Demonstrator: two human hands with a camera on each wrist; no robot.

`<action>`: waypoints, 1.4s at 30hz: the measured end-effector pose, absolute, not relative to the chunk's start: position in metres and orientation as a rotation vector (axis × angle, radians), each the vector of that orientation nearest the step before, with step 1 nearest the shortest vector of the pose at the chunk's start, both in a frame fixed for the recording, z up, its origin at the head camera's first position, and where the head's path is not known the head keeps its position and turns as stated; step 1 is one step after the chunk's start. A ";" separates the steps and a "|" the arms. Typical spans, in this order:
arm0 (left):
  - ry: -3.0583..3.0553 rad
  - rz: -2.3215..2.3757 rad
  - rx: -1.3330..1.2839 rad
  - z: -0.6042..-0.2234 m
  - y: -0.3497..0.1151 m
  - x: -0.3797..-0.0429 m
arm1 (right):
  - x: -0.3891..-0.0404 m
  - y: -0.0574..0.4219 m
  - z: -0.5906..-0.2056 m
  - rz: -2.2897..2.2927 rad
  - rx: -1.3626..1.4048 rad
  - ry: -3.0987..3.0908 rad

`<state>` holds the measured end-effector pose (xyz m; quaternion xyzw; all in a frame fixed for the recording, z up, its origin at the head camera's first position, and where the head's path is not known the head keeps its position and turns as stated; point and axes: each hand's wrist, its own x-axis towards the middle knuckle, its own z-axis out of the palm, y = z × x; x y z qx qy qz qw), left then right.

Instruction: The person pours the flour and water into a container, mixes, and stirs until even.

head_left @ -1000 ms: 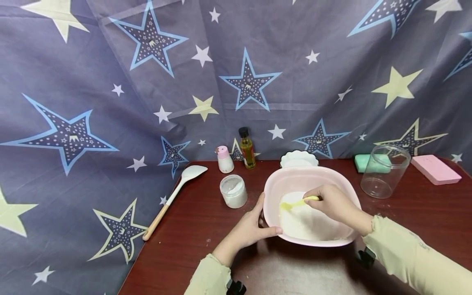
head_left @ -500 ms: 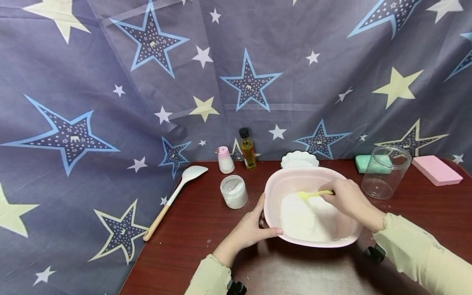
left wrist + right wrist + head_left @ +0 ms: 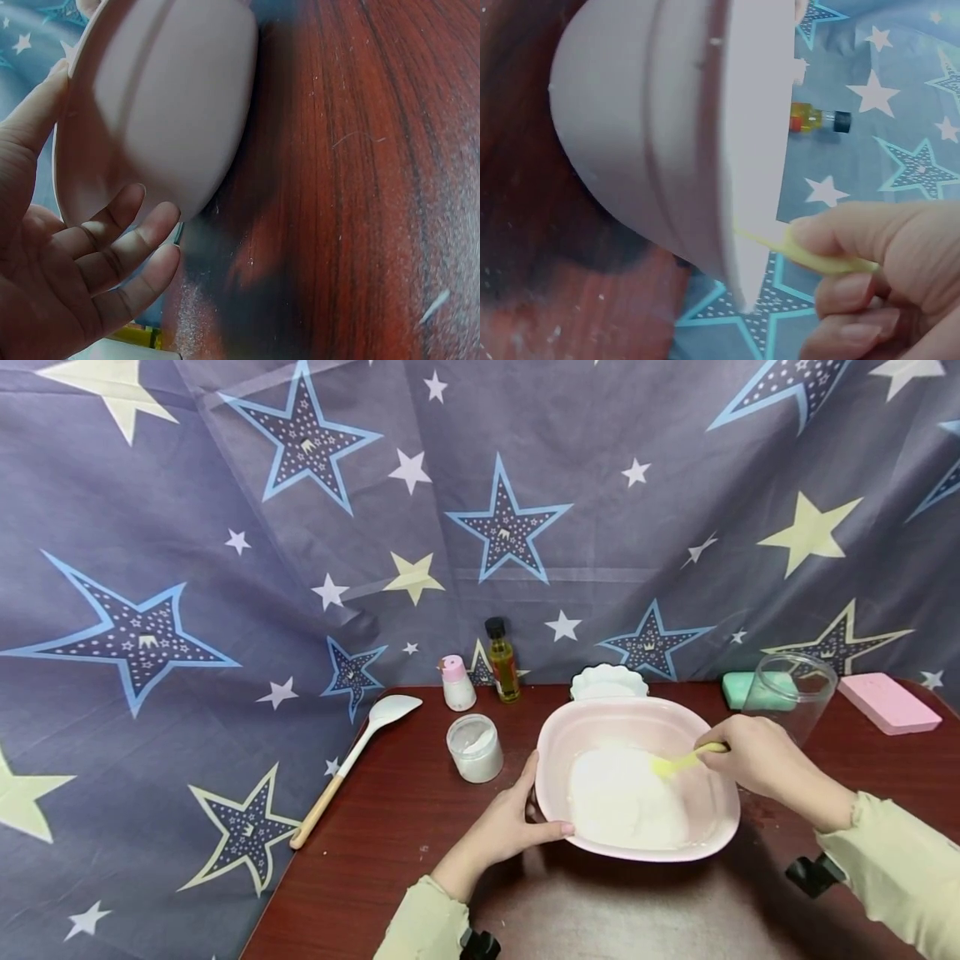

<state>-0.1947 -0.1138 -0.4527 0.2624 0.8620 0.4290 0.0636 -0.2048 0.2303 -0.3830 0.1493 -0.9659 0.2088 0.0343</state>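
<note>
In the head view, a pink basin [image 3: 558, 727] stands tilted on the dark red table, with white powder or batter [image 3: 626, 802] across its bottom. My left hand [image 3: 510, 818] holds the basin's left side, thumb on the near rim. The left wrist view shows several of its fingers [image 3: 124, 244] beside the outer wall. My right hand [image 3: 765, 760] pinches the handle of a small yellow spoon [image 3: 686, 762] over the basin's right side. The spoon's head is at the right edge of the white contents; the right wrist view has the basin wall hiding it.
Left of the basin are an open jar [image 3: 476, 750] of white powder, a pink-capped shaker [image 3: 456, 683], an oil bottle [image 3: 503, 664] and a long spatula [image 3: 352, 756]. Behind stands a scalloped white dish [image 3: 609, 681]. A clear canister [image 3: 806, 702], green sponge [image 3: 738, 687] and pink sponge [image 3: 890, 703] are right.
My right hand has drawn the yellow spoon rightward through the basin, from the left of the white contents to their right edge. The left hand keeps its place on the basin.
</note>
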 end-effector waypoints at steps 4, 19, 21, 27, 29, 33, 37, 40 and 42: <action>2.600 1.300 0.797 -0.454 -0.114 -0.196 | -0.201 0.232 -0.376 0.594 0.508 -3.012; 2.616 1.286 0.780 -0.452 -0.113 -0.195 | -0.192 0.238 -0.379 0.812 0.790 -3.049; 2.614 1.287 0.778 -0.452 -0.113 -0.195 | -0.191 0.235 -0.383 0.875 0.817 -3.030; 2.614 1.273 0.767 -0.453 -0.112 -0.195 | -0.189 0.217 -0.398 0.965 0.882 -2.887; 2.614 1.273 0.769 -0.453 -0.112 -0.195 | -0.189 0.210 -0.402 0.990 0.883 -2.841; 2.603 1.291 0.782 -0.453 -0.112 -0.195 | -0.191 0.200 -0.408 1.023 0.850 -2.796; 2.591 1.316 0.802 -0.452 -0.112 -0.195 | -0.196 0.192 -0.410 1.019 0.822 -2.777; 2.583 1.328 0.805 -0.454 -0.112 -0.195 | -0.200 0.190 -0.409 0.974 0.791 -2.771; 2.586 1.325 0.797 -0.454 -0.112 -0.195 | -0.202 0.189 -0.408 0.929 0.751 -2.776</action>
